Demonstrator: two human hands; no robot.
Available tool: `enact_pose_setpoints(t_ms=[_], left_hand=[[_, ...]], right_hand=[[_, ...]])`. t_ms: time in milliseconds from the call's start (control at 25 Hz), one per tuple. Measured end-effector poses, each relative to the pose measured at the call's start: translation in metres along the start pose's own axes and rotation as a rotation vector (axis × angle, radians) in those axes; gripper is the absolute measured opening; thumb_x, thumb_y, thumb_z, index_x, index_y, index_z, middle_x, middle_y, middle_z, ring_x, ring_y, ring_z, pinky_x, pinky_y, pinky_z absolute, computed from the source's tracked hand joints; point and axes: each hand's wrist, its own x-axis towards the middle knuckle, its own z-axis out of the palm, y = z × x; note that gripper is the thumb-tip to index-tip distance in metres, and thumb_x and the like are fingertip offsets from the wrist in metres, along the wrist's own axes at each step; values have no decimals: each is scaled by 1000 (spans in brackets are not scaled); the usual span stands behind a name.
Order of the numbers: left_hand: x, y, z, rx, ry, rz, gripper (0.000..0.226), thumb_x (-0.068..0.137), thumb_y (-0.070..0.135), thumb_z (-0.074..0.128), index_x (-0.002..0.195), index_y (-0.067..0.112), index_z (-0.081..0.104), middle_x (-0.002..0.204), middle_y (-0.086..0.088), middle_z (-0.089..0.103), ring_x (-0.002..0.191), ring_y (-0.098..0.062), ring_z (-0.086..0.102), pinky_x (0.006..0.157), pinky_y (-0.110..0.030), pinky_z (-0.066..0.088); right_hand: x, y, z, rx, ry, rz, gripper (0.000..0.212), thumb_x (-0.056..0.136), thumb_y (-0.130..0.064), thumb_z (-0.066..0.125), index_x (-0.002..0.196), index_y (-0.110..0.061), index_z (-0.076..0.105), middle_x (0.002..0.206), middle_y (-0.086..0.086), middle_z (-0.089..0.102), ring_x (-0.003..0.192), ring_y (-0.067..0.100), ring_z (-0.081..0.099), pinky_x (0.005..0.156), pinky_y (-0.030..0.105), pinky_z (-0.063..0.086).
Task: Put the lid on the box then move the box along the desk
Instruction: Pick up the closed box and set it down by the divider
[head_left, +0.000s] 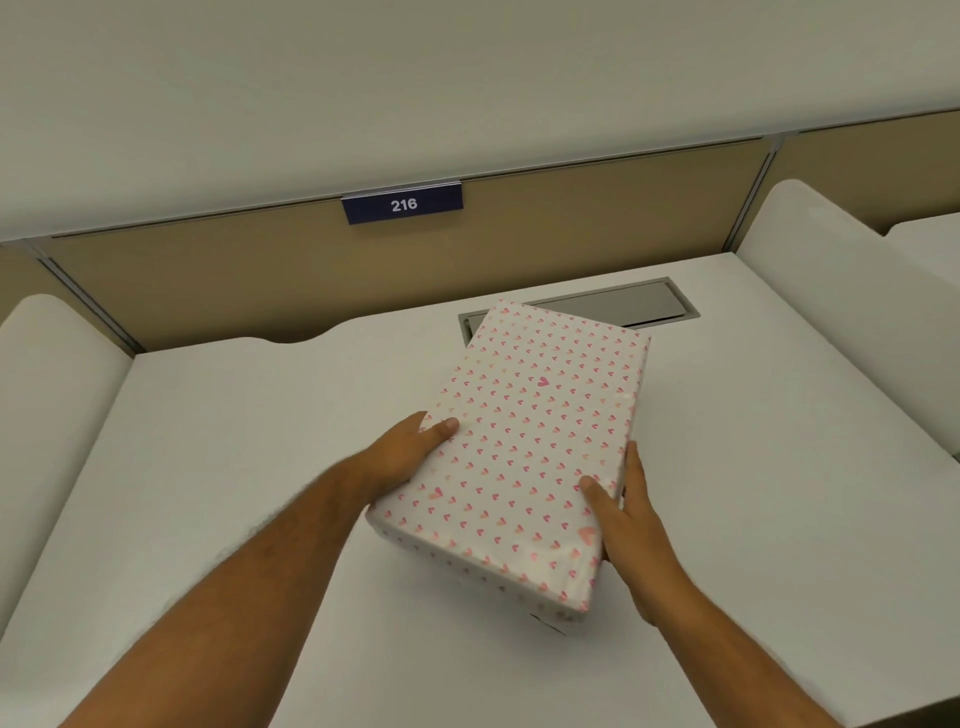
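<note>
Head view: the heart-patterned lid (524, 447) already covers the box, whose lower edge peeks out at the near corner (545, 621). It sits askew on the white table (208, 467), its far end overlapping the grey cable hatch (613, 301). The left hand (410, 452) and right hand (623, 514) clamp its near sides, thumbs on top: both grips closed on the lid. Judged risk: pressure only on the lid could lift it off, and the hatch rim could snag the base when sliding.
</note>
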Motion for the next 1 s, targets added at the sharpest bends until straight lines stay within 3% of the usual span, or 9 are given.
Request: enact_pose_setpoints(t_ms=[160, 320, 480, 600, 800, 1000], left_hand=[[2, -10, 1, -94, 10, 29, 63, 94, 72, 58, 145, 35, 55, 122, 10, 78, 97, -20, 82, 86, -35, 67], [-2, -16, -2, -140, 19, 60, 67, 96, 69, 58, 151, 31, 51, 136, 4, 72, 108, -22, 77, 100, -46, 63], [-20, -36, -10, -228, 38, 103, 73, 91, 67, 67, 152, 33, 47, 145, 5, 66, 120, -23, 71, 106, -51, 58], [-39, -69, -39, -326, 112, 90, 75, 85, 70, 72, 148, 41, 47, 141, 10, 67, 117, -20, 73, 104, -52, 59], [-76, -129, -113, -440, 283, 32, 66, 73, 77, 73, 131, 54, 50, 130, 18, 70, 108, -18, 76, 96, -49, 62], [-101, -177, -195, -481, 461, -8, 67, 75, 74, 73, 134, 53, 50, 124, 13, 74, 103, -23, 78, 92, -50, 62]], right_hand=[[4, 2, -2, 13, -8, 11, 74, 100, -57, 65, 159, -67, 21, 151, -22, 61, 120, 12, 74, 94, 50, 66], [5, -6, -1, -8, -15, 15, 70, 99, -59, 65, 158, -67, 28, 149, -28, 61, 121, 8, 73, 79, 37, 69], [6, -19, 16, -48, 17, -4, 52, 95, -62, 68, 139, -77, 46, 136, -37, 66, 120, 6, 72, 70, 25, 66], [15, -27, 51, -97, -36, -27, 62, 88, -69, 72, 143, -75, 45, 139, -38, 64, 120, 4, 72, 72, 26, 67], [30, -34, 148, -130, -190, -41, 71, 87, -64, 73, 151, -68, 42, 143, -34, 64, 123, 3, 71, 78, 28, 67], [57, -52, 258, -157, -353, -69, 77, 91, -60, 74, 159, -58, 37, 137, -41, 63, 121, -3, 70, 79, 27, 66]])
